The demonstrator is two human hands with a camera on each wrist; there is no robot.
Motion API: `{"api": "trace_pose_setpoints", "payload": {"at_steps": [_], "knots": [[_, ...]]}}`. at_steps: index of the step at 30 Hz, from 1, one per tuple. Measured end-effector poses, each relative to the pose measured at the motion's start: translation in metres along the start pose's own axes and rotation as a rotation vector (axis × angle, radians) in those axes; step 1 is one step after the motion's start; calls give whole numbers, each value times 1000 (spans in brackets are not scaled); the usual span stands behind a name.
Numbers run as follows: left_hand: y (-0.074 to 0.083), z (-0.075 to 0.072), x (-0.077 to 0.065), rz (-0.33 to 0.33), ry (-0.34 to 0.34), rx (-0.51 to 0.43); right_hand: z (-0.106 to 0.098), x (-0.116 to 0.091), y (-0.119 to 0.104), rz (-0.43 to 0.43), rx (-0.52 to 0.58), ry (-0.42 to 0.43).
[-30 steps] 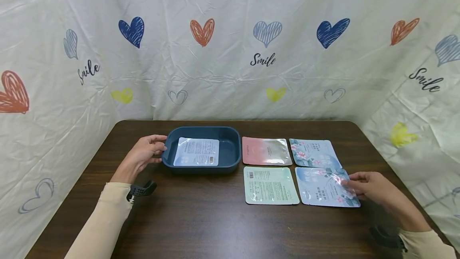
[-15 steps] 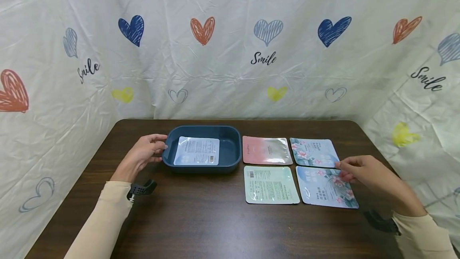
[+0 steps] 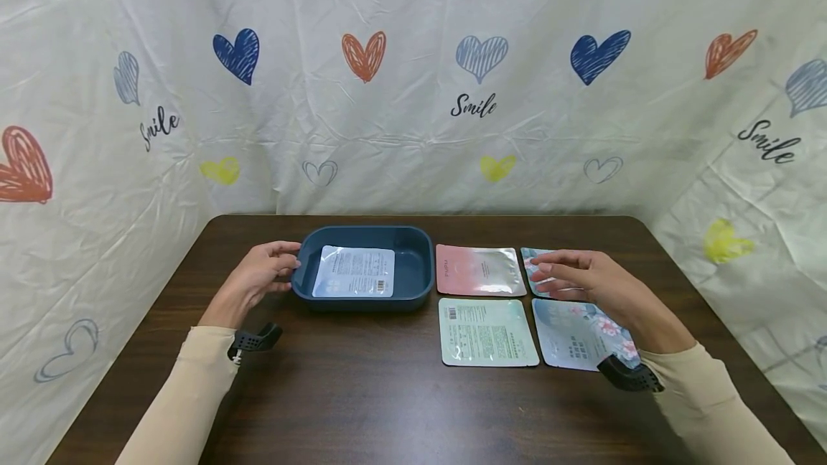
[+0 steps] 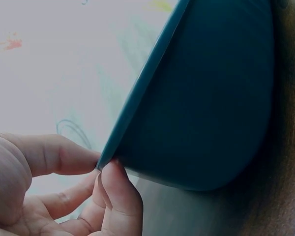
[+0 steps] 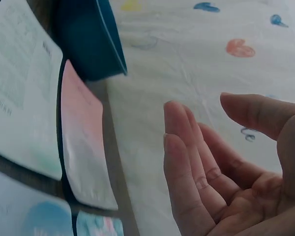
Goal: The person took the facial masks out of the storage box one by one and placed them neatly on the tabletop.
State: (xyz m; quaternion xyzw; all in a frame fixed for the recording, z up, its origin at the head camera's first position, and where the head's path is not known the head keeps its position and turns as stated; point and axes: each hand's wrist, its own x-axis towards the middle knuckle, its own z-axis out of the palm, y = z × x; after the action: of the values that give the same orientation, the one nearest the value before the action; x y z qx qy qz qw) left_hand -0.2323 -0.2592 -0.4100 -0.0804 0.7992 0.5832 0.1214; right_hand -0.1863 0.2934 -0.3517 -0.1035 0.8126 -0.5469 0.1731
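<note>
My left hand [image 3: 255, 275] pinches the left rim of a dark blue plastic tray [image 3: 412, 271]; the left wrist view shows its thumb and fingers meeting at the rim [image 4: 132, 103]. Inside the tray lies a pale blue sheet mask packet [image 3: 354, 273], printed side up. My right hand [image 3: 597, 285] is over the far floral mask packet [image 3: 530, 273], covering most of it. Its fingers are relaxed, thumb apart, and nothing is between them in the right wrist view. Nearer lies another blue floral packet [image 3: 568, 336], partly hidden by the wrist.
Right of the tray lies a pink-and-silver packet [image 3: 480, 271], with a pale green packet [image 3: 489, 332] in front of it. All rest on a dark wooden table [image 3: 362, 393]. A white cloth [image 3: 413, 178] with hearts hangs behind the table.
My right hand has moved left and away from me, from the near floral packet's right edge to over the far floral packet. The left hand and the tray have stayed put.
</note>
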Motion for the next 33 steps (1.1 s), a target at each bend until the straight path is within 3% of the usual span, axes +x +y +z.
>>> {"api": "trace_pose_setpoints", "payload": {"at_steps": [11,33], "knots": [[2,0,1,-9,6,5,31,32,-20,-51,154,-15],[2,-1,4,2,-16,-15,80,78,-43,-53,248,-80]]}}
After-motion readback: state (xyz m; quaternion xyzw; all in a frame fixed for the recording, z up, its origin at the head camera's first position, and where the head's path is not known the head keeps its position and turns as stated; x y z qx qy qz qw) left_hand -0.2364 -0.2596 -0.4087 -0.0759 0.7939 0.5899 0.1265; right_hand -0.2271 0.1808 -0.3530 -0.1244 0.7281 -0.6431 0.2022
